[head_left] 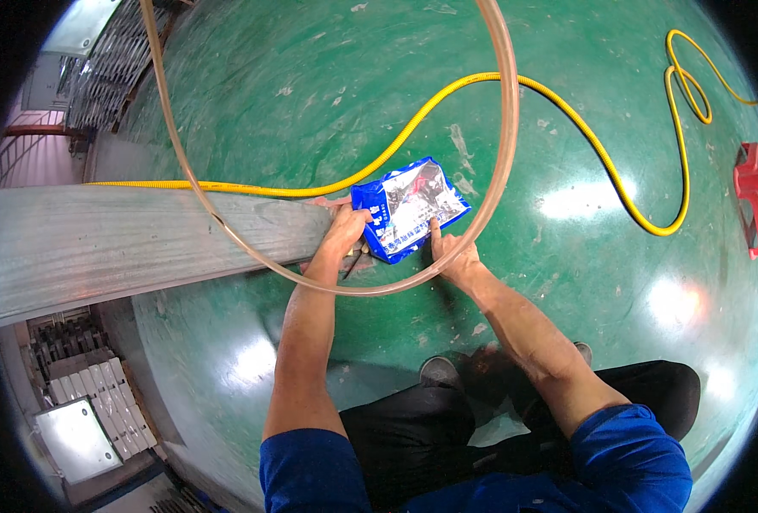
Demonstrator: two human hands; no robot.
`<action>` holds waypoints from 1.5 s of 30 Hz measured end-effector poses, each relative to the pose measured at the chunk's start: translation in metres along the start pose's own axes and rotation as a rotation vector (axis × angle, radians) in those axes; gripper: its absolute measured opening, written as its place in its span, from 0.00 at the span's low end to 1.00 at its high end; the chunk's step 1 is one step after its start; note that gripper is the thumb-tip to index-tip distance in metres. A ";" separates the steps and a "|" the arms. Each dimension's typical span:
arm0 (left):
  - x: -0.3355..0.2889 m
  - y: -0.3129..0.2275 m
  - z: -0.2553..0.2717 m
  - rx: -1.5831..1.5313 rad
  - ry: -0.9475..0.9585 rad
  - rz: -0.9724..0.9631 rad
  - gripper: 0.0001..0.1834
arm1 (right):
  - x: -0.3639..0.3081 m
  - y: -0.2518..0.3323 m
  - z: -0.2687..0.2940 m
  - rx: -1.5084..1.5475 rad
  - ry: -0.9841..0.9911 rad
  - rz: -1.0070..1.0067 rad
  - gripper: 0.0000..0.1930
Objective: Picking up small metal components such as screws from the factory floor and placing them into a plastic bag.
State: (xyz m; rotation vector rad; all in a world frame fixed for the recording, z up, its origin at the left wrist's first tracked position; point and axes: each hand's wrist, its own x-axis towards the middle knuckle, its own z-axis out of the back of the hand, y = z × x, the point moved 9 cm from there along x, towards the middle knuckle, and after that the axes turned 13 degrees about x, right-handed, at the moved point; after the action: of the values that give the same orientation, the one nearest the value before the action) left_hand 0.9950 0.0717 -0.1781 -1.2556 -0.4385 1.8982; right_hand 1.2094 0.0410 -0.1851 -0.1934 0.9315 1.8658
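Observation:
A blue plastic bag (373,198) with a clear, shiny window sits between my hands, tilted, just past the end of a long grey beam (140,235). Dark and reddish contents show through the window, too blurred to name. My left hand (345,229) grips the bag's left edge, thumb on the front. At its lower right edge is my right hand (458,258), one digit lying on the front and the others curled, partly hidden. Small pinkish and dark items (358,263) lie by the beam's end, partly covered by my left hand.
A clear tube (505,103) loops across the view in front of my forearms. Over the green floor (251,103) winds a yellow hose (447,92). A red stool (757,184) stands at the right. Stacked metal parts (105,398) are at the lower left.

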 end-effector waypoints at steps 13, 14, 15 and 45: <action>0.011 0.018 0.005 0.032 -0.015 0.000 0.15 | 0.000 0.003 0.003 0.015 -0.023 0.024 0.31; 0.006 0.009 0.004 0.041 -0.019 -0.017 0.14 | 0.000 0.002 0.004 0.008 -0.025 0.024 0.31; 0.002 0.001 0.001 0.050 -0.021 -0.033 0.14 | 0.000 0.000 0.004 0.000 -0.027 0.023 0.31; -0.016 -0.018 0.003 0.122 -0.004 0.011 0.20 | -0.002 0.042 0.002 0.046 -0.047 0.133 0.12</action>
State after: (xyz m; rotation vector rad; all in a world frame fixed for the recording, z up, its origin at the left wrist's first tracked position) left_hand 1.0030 0.0711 -0.1552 -1.1765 -0.3139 1.9076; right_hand 1.1759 0.0321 -0.1611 -0.0611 0.9742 1.9595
